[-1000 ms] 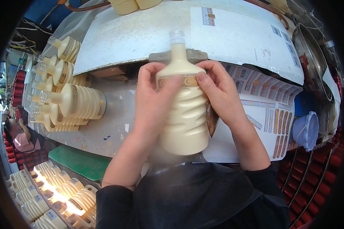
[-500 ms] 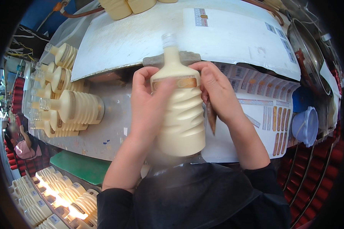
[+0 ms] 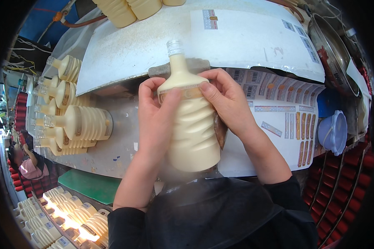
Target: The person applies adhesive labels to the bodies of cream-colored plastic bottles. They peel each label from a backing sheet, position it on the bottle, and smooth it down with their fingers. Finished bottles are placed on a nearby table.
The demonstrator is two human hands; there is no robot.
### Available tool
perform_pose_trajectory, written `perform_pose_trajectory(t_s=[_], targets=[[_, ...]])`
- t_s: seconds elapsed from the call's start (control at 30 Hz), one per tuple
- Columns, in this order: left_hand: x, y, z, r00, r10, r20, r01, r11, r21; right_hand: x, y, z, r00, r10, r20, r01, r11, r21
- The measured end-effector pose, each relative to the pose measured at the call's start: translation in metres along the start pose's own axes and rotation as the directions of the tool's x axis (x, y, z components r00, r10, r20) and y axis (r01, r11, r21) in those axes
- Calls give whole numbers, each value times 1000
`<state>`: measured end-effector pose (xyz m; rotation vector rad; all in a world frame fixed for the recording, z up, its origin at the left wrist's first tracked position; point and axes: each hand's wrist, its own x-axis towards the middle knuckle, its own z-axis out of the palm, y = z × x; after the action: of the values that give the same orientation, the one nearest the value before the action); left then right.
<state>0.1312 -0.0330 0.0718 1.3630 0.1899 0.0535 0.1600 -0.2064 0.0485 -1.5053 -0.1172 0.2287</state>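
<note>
A cream bottle (image 3: pixel 195 143) with slanting ribs and a clear threaded neck lies in front of me, its neck pointing away. A shiny gold-brown label strip (image 3: pixel 186 94) runs across its shoulder. On the left side, my left hand (image 3: pixel 156 112) grips the bottle with its thumb on the strip. My right hand (image 3: pixel 228 101) holds the other side, its thumb pressed at the strip's right end. Beneath that palm hangs a flat brown piece (image 3: pixel 220 133), which I cannot identify. Behind the bottle's shoulder sits a grey padded rest (image 3: pixel 200 65).
Several similar bottles (image 3: pixel 83 122) lie stacked at left, with more in lit rows (image 3: pixel 81 216) lower left. Sheets of labels (image 3: pixel 274 122) lie at right beside a lilac bucket (image 3: pixel 332 133). A white board (image 3: pixel 141 41) spans the back. Another person (image 3: pixel 29 164) is far left.
The left thumb, blurred before, now rests lower-left on the strip. My right thumb has come down onto the strip's right end. The view has shifted slightly.
</note>
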Motion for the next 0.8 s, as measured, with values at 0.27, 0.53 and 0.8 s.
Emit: perform_pose_trajectory(t_s=[0.27,0.53,0.8], targets=[[0,0,-1,1000,-25,13,25,999,-41,0,-2,3,1000,1,-28,-2,1000,-27],[0,-1,-1,1000,-3,26,5,997,-80,-3,-5,4,1000,5,-27,-6,1000,-26],[1,-1,-2,1000,-19,14,20,999,-35,-4,-3,5,999,-19,-34,18,999,-28]])
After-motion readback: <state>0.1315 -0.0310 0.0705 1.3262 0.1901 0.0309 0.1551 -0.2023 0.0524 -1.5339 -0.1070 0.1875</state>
